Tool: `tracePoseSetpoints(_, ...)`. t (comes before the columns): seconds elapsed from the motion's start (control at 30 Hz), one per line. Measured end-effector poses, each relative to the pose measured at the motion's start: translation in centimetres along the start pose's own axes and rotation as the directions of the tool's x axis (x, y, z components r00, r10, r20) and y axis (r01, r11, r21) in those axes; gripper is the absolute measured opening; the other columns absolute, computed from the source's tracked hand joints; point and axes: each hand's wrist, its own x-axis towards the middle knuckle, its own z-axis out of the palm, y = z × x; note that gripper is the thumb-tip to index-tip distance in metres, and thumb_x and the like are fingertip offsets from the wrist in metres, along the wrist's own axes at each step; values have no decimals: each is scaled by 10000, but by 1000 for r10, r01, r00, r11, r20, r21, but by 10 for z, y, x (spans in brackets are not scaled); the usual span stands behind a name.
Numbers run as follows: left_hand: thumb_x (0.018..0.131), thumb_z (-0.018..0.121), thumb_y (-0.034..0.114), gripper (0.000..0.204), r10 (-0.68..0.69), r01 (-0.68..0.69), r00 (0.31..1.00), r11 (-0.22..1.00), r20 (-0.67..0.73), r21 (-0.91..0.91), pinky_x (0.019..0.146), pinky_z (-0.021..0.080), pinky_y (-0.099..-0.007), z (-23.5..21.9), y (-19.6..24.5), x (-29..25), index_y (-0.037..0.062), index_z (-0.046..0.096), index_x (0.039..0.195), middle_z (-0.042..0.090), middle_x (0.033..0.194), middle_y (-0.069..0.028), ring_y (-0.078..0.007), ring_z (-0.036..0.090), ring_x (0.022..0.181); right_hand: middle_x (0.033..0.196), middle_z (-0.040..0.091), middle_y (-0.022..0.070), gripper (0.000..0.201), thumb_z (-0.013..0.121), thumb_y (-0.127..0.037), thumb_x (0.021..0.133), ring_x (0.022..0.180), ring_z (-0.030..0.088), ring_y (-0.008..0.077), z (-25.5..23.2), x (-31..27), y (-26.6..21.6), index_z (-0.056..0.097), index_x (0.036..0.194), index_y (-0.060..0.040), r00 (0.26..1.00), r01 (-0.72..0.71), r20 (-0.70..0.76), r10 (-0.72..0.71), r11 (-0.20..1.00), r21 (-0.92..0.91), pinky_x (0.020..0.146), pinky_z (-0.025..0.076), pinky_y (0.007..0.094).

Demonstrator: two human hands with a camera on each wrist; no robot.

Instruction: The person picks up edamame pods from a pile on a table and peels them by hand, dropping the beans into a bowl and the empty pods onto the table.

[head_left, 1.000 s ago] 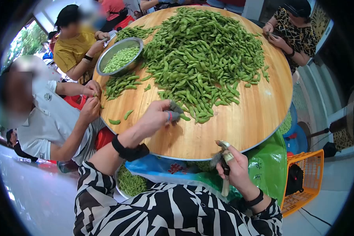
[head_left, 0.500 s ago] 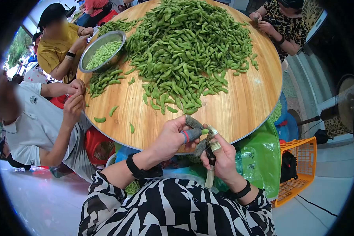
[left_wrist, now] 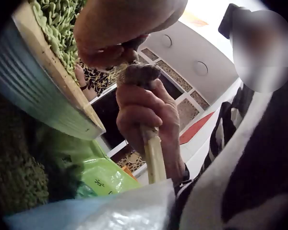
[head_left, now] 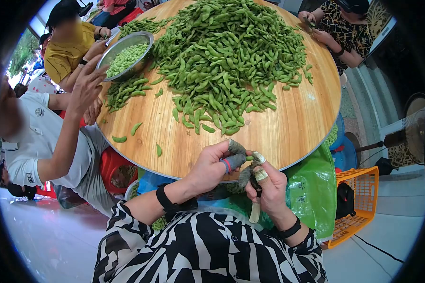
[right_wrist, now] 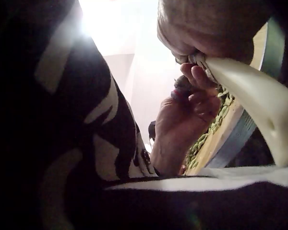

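Note:
Just past the table's near edge, in the head view, my left hand (head_left: 212, 165) pinches a green pod (head_left: 249, 158) between fingertips in grey covers. Close beside it, my right hand (head_left: 270, 187), with pale wrapping on its fingers, grips a tool by its pale handle (head_left: 255, 213). The tool's working end is mostly hidden by fingers. Seen from the left wrist, the right hand (left_wrist: 144, 108) is curled round the handle (left_wrist: 155, 158), below the left hand (left_wrist: 127, 24). In the right wrist view the handle (right_wrist: 259, 98) juts from the right hand (right_wrist: 206, 28), near the left hand (right_wrist: 185, 117).
A large heap of pods (head_left: 231, 61) covers much of the round wooden table (head_left: 297, 127). A metal bowl of shelled beans (head_left: 127, 59) stands at the left, near a person in a white shirt (head_left: 56, 141). An orange crate (head_left: 363, 198) and green bag (head_left: 311, 188) are at the right.
My left hand has come back from the heap's near edge to my right hand, bringing a pod. The person in white has raised a hand towards the bowl.

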Motion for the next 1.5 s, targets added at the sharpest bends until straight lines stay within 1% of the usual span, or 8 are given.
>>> tracePoseSetpoints(0.33,885,623,101,189,-226,519,840,603,494,-606,529,399,-211,-23,-14,7,5,624,1048,591,745,-48,-89,530,595,675,531,64,393,454,-186,990,471,430,81,-12,-1,1,454,1325,20,986,-157,86,140,961,229,405,333,190)
tracePoseSetpoints(0.43,860,644,81,178,-292,320,939,935,182,-151,532,424,-241,-17,-1,9,0,631,1018,585,737,-44,-104,535,588,637,503,73,419,487,-209,977,457,431,91,-17,1,1,445,1331,10,971,-235,110,210,911,338,390,339,196)
tracePoseSetpoints(0.47,836,660,72,181,66,-103,979,977,194,185,535,436,-264,-17,2,9,1,636,1001,587,743,-60,-132,545,581,636,500,75,421,497,-212,973,453,430,94,-16,0,1,447,1329,6,969,-247,90,229,901,358,382,338,199)
tracePoseSetpoints(0.6,765,704,67,238,408,-606,773,250,486,755,565,470,-315,-18,15,0,0,651,988,598,787,-112,-236,597,615,634,503,86,420,519,-212,963,448,436,107,-15,-2,5,454,1324,-6,953,-301,114,281,828,473,357,333,210)
tracePoseSetpoints(0.93,859,631,104,100,366,-465,884,756,292,461,484,424,-293,-10,10,1,21,648,913,567,669,-93,-164,537,545,837,605,122,410,534,-186,953,452,462,123,-17,-4,7,478,1316,-3,973,-228,144,180,844,486,353,341,215)
tracePoseSetpoints(1.0,916,604,175,161,-134,138,977,990,166,-12,467,369,-224,-5,12,-2,32,668,953,578,639,-33,-72,494,545,848,621,122,389,543,-152,943,455,485,132,-15,-6,0,506,1293,13,983,-180,17,183,938,296,361,343,217)
tracePoseSetpoints(1.2,930,559,132,156,-467,497,859,859,210,-121,489,369,-178,-4,11,3,14,640,993,568,677,-3,-43,498,564,866,633,90,322,539,-63,922,517,536,122,-25,-9,-6,549,1229,35,990,-130,-61,129,991,-19,402,371,207)
tracePoseSetpoints(1.5,874,526,25,114,-64,-65,973,847,222,528,596,437,-285,8,-2,-3,-13,590,961,576,733,-82,-148,542,658,819,571,139,328,669,5,740,682,582,251,-18,-11,-10,582,1054,43,893,300,72,-444,469,-831,606,467,308)
